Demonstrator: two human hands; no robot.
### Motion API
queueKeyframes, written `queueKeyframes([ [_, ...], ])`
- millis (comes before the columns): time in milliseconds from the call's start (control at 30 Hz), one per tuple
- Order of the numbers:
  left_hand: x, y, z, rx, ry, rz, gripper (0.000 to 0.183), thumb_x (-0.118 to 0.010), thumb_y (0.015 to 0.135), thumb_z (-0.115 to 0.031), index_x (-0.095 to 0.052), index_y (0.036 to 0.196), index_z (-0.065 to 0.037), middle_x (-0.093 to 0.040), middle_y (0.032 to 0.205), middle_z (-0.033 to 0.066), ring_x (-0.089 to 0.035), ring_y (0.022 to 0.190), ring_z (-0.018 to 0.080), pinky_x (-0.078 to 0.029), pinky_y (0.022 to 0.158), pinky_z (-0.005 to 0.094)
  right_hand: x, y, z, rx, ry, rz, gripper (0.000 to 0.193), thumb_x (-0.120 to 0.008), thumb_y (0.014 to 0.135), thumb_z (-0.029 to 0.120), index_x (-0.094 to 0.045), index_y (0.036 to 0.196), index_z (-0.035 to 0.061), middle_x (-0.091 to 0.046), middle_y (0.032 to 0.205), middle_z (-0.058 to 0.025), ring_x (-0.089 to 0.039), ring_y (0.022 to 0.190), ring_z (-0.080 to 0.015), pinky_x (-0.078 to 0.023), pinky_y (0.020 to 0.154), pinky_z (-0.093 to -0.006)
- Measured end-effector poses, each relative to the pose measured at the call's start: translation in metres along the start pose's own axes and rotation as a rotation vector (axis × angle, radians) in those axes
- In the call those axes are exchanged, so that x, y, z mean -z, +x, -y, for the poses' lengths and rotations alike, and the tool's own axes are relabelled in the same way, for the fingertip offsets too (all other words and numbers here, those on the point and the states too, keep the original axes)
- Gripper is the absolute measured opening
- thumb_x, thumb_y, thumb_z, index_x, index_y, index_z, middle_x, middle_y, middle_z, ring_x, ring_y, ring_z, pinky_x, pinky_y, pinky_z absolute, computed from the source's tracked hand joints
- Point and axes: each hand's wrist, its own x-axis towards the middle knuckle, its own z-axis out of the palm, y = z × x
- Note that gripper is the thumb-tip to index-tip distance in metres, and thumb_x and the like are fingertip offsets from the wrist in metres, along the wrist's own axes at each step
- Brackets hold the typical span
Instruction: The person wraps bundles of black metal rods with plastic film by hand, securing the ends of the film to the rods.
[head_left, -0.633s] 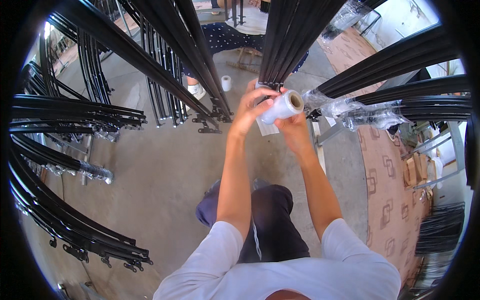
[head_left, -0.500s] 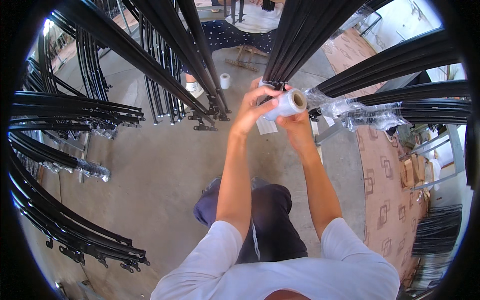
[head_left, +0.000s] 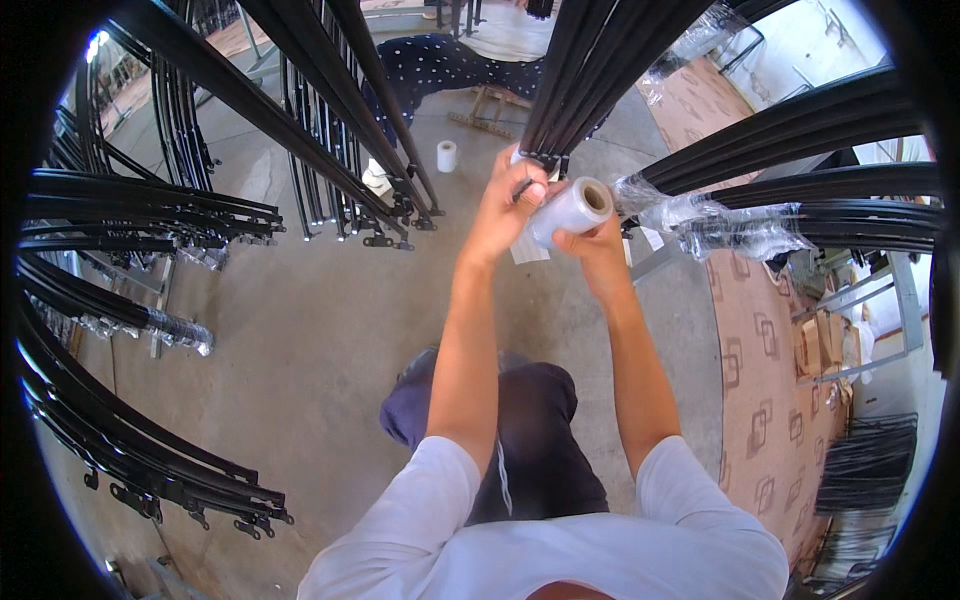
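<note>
Clear film roll [head_left: 574, 214]: located in front of the person, just beside the lower end of the central bar bundle [head_left: 592, 80], with its open core facing up and to the right. From left to right, the surroundings are arranged as follows. At far left, a group of black bars [head_left: 150, 212] extends inward. Below it is a bundle with a film-wrapped end [head_left: 180, 332], then a curved bar bundle [head_left: 150, 440] with flat end brackets. Next, slanted black bars [head_left: 310, 125] reach down above the concrete floor [head_left: 300, 320]. A small white roll [head_left: 447, 155] stands on the floor, near another person's dotted dark garment [head_left: 430, 72]. The left grip [head_left: 497, 215] is at the end of the central bar bundle, fingers bent and thumb raised; whether it is closed on anything cannot be determined. The right grip [head_left: 600, 255] holds the clear film roll, thumb on the near side. Farther right, film-wrapped bar ends [head_left: 740, 228] project inward above a patterned pink floor covering [head_left: 752, 370].
</note>
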Motion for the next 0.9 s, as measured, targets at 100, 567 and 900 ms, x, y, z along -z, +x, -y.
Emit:
queueKeyframes([
  [100,0.008,-0.001,-0.003,-0.047,0.141,0.044,0.019,-0.059,0.081,-0.027,-0.056,0.081,-0.008,-0.036,0.12,0.0094,-0.039,0.106,0.021,-0.034,0.09,0.0326,0.0,-0.003,0.006,-0.098,0.065,-0.034,0.06,-0.065,0.065,0.006,-0.039,0.118,0.0032,-0.051,0.107,-0.0085,-0.051,0.101,-0.0198,-0.041,0.086,-0.0347],
  [567,0.017,-0.007,-0.012,-0.024,0.158,0.021,0.005,-0.054,0.081,-0.012,-0.054,0.082,-0.008,-0.039,0.111,0.0077,-0.038,0.106,0.0191,-0.031,0.091,0.0309,-0.006,-0.014,0.027,-0.217,0.52,0.011,0.049,-0.059,0.073,0.017,-0.041,0.115,0.0003,-0.053,0.102,-0.0155,-0.055,0.093,-0.0294,-0.044,0.083,-0.0449],
  [900,0.018,-0.018,-0.013,-0.015,0.066,0.029,0.018,-0.049,0.087,-0.025,-0.047,0.082,-0.008,-0.046,0.102,0.0064,-0.039,0.102,0.0171,-0.029,0.089,0.0293,-0.021,-0.003,0.017,0.146,-0.095,-0.395,0.058,-0.058,0.063,-0.001,-0.036,0.116,0.0023,-0.05,0.102,-0.0115,-0.05,0.095,-0.0191,-0.038,0.083,-0.0288],
])
